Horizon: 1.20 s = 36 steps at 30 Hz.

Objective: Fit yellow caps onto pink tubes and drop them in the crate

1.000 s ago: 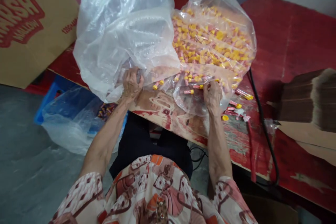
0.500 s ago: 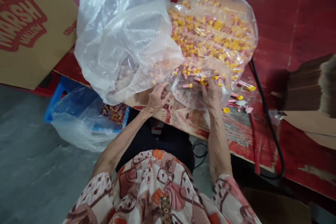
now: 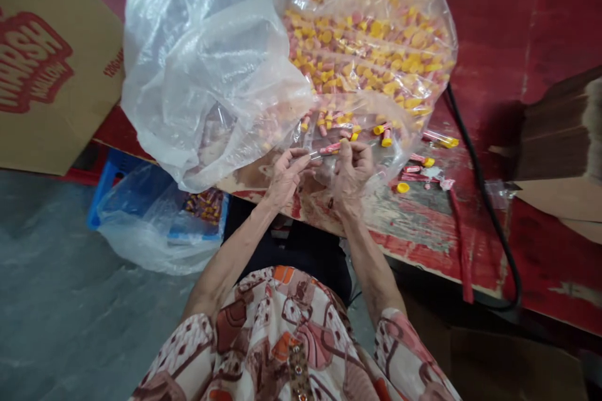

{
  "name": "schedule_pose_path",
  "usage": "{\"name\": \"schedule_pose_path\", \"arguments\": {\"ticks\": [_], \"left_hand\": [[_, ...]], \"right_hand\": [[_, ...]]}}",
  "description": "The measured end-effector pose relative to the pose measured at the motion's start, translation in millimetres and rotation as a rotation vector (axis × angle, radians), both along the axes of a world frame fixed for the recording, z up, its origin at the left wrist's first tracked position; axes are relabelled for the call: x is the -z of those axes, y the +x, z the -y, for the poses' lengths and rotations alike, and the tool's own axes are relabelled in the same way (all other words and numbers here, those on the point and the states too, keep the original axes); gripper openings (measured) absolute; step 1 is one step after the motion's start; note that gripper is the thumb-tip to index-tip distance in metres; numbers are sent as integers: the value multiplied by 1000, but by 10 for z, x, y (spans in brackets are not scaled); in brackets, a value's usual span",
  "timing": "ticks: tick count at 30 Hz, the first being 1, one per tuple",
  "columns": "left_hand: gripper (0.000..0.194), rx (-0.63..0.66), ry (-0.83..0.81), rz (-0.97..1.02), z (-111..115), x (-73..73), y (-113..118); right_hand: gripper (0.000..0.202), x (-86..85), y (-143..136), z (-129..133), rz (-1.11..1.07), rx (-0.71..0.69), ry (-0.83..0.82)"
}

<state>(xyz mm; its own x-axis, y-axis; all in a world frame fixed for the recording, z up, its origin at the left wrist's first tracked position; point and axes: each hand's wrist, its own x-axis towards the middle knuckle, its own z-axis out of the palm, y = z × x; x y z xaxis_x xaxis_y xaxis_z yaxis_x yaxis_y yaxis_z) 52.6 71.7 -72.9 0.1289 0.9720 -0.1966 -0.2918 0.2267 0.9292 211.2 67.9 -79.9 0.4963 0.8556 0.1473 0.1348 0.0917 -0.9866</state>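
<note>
My left hand (image 3: 286, 177) pinches the clear end of a small tube (image 3: 324, 150) above the table's front edge. At the tube's other end, which holds something pink, my right hand (image 3: 352, 172) is closed with thumb and fingers together. Just beyond my hands lies a clear plastic bag (image 3: 376, 69) full of pink pieces with yellow caps. Several of these lie loose at the bag's mouth. A whitish plastic bag (image 3: 202, 69) spreads to the left, close to my left hand.
Right of my hands, a yellow cap (image 3: 403, 188) and capped tubes lie on the red table (image 3: 498, 44), near a black cable (image 3: 480, 200). A cardboard box (image 3: 56, 62) stands left, above a blue crate (image 3: 101, 191). Brown stacked cardboard (image 3: 559, 131) is at right.
My right hand has moved left, out of the bag's mouth, and now holds a tube together with my left hand. My left hand has closed on the tube's clear end. The view has shifted slightly.
</note>
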Motion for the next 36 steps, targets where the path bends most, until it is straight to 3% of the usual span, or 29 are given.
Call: {"name": "schedule_pose_path", "arguments": {"ticks": [3,5,8,10,14,17,19,22,24,27,29,32,36], "left_hand": [[41,-5,-19,30,50,-8,6],[43,-41,-12,-2,85,-9,-80],[49,-90,17,-132,119,-28,-311],[48,-87,59,-294,121,-54,-483],[31,26,304,-751,61,-90,-690],[17,222,514,-1059,-32,-90,-671],[12,365,595,-1184,-122,-96,-632],[16,476,640,-1165,-280,-144,-662],[18,497,585,-1070,-351,-197,-756],[14,490,450,-958,-329,-234,-891],[16,415,431,-933,-243,-192,-898],[17,266,553,-976,-100,-65,-765],[24,379,776,-1171,7,-17,-526]], "right_hand": [[50,-44,-314,137,-174,-75,12],[46,-53,-349,193,-160,-199,13],[41,-59,-148,190,6,-432,57],[36,-61,68,144,124,-490,48],[30,-47,446,-7,307,-298,-66],[31,-13,600,-151,482,-157,-147],[38,19,639,-237,599,-134,-220],[47,86,638,-318,731,-201,-318],[38,161,635,-343,774,-239,-339],[30,330,667,-366,765,-236,-241],[33,449,707,-377,724,-191,-130],[36,572,755,-378,650,-118,-19],[28,619,764,-352,641,-141,4]]}}
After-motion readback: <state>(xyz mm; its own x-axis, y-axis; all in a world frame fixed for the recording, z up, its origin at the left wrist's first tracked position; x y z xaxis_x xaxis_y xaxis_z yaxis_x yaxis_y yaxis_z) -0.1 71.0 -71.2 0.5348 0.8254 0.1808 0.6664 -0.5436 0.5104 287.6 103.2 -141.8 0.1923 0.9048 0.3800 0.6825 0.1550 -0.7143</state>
